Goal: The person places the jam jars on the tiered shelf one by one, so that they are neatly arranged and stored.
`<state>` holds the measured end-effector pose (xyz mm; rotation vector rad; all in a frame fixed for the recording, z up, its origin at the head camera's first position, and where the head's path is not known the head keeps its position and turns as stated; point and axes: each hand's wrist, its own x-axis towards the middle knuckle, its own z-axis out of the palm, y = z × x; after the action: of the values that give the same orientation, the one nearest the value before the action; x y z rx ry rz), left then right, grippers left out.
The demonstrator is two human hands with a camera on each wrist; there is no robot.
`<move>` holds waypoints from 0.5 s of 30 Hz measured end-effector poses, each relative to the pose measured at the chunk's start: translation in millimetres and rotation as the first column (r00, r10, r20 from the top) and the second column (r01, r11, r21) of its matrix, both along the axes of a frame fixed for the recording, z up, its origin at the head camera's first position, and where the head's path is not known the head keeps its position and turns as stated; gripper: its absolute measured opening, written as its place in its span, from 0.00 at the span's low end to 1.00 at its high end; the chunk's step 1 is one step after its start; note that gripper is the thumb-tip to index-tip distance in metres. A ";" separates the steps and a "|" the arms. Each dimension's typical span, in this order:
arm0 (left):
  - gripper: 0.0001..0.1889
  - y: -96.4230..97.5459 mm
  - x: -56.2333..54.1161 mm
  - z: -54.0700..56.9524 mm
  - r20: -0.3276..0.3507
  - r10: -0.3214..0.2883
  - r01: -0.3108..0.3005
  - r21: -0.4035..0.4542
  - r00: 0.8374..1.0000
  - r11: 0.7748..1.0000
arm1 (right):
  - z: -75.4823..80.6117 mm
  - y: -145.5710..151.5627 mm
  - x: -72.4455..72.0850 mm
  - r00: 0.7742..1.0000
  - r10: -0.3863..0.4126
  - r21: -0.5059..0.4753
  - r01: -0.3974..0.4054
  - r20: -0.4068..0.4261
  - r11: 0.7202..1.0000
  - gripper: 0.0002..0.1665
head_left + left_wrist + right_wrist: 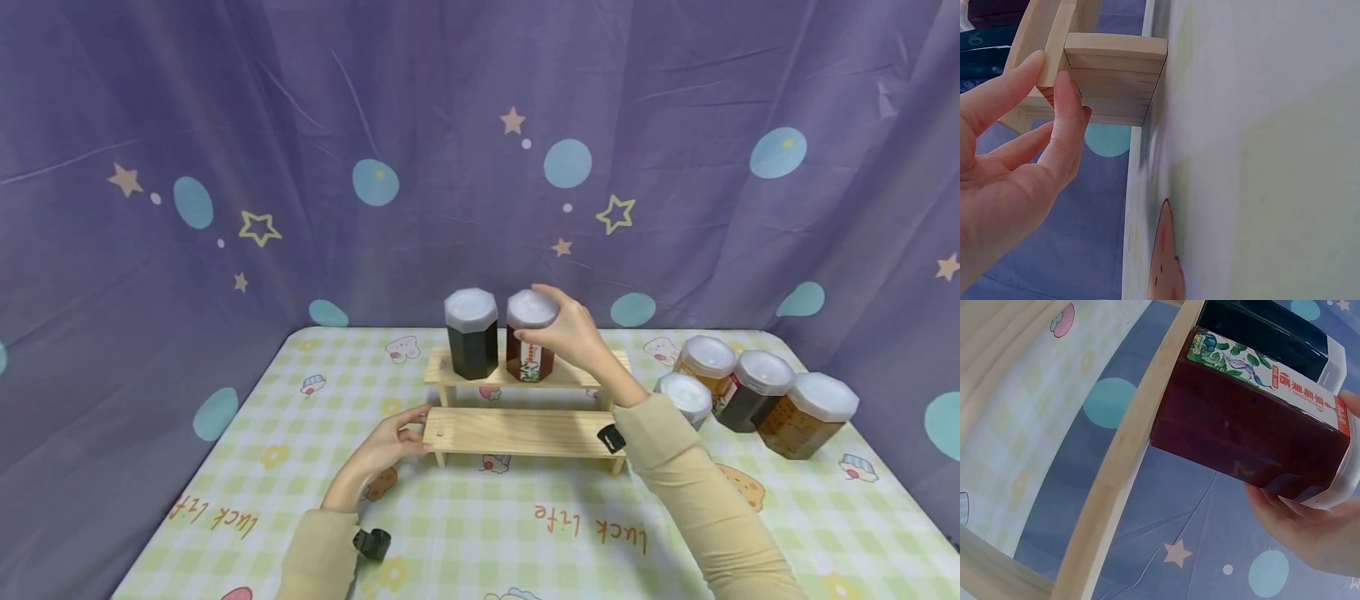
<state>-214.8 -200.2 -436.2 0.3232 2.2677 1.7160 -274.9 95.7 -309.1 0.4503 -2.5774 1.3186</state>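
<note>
My right hand (564, 332) grips the white lid of a dark red jam jar (1241, 419) with a red and white label. The jar stands upright at the top step of a two-step wooden rack (525, 432), and its base appears to touch the board. To its left on that step is a jar with black contents (473, 348), also white-lidded. Down at the lower step, my left hand (386, 443) pinches the left end of the board between thumb and fingers (1067, 100). The right palm is mostly out of frame in the right wrist view.
Right of the rack several more lidded jars stand close together, among them an amber-brown jar (801, 421) and a dark jar (750, 393). A green checked cloth (450, 533) covers the table. Behind it hangs a purple curtain (450, 100).
</note>
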 end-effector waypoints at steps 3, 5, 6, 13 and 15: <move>0.35 -0.3 -0.2 0.0 -0.002 0.000 0.000 -0.003 1.000 1.000 | 0.2 -0.8 -0.7 1.000 0.000 0.000 0.000 0.008 1.000 0.44; 0.35 -0.6 -0.4 -0.3 -0.003 -0.003 0.003 -0.006 1.000 1.000 | 0.2 -1.3 -1.1 1.000 -0.002 0.001 0.002 0.010 1.000 0.43; 0.35 -0.7 -0.5 -0.5 -0.005 -0.004 0.004 -0.006 1.000 1.000 | 0.0 -1.4 -1.2 1.000 -0.001 0.000 0.001 0.011 1.000 0.43; 0.35 -0.8 -1.9 -2.2 -0.013 -0.012 0.012 -0.008 1.000 1.000 | -1.7 -1.9 -1.7 1.000 0.001 -0.009 -0.001 0.008 1.000 0.43; 0.35 -0.9 -2.0 -2.2 -0.013 -0.010 0.010 -0.012 1.000 1.000 | -2.6 -1.8 -1.8 1.000 0.004 -0.016 -0.003 0.005 1.000 0.43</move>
<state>-216.8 -201.1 -438.4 0.3438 2.2811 1.6995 -276.7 93.8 -311.8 0.4497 -2.5691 1.3417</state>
